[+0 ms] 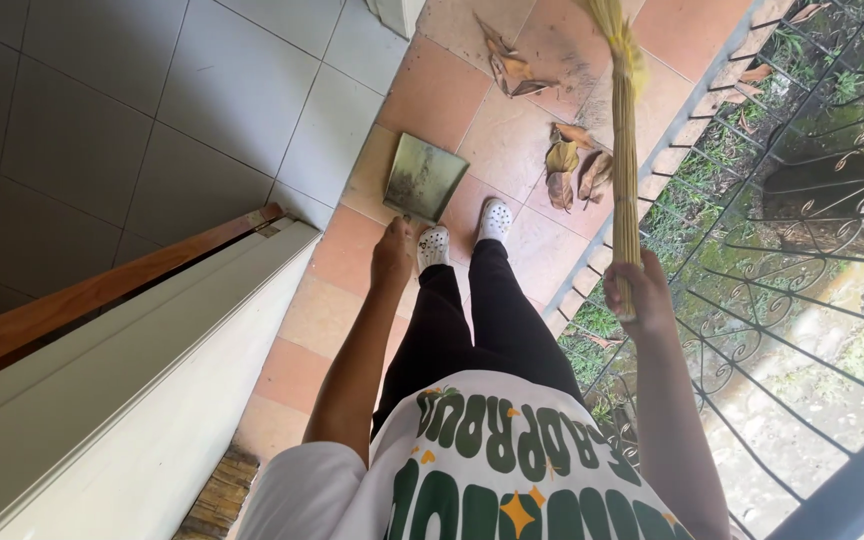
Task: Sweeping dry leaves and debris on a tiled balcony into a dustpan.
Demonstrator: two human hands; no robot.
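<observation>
Dry brown leaves [574, 172] lie on the terracotta tiles [442, 95] just ahead of the white clogs [464, 232], with more leaves [510, 68] farther off. The left hand [390, 255] is closed on the handle of a dustpan [423, 177] (its tray flat on the tiles). The right hand [640, 290] grips a stick broom [624, 140], upright beside the black railing [802, 200]. A white door [122, 400] stands left, grey tiles [152, 100] beyond it.

The left hand [392, 255] grips a dustpan [424, 176] resting on the tiled floor [432, 95]. The right hand [640, 290] clasps a stick broom [625, 150] beside dry leaves [574, 170].
</observation>
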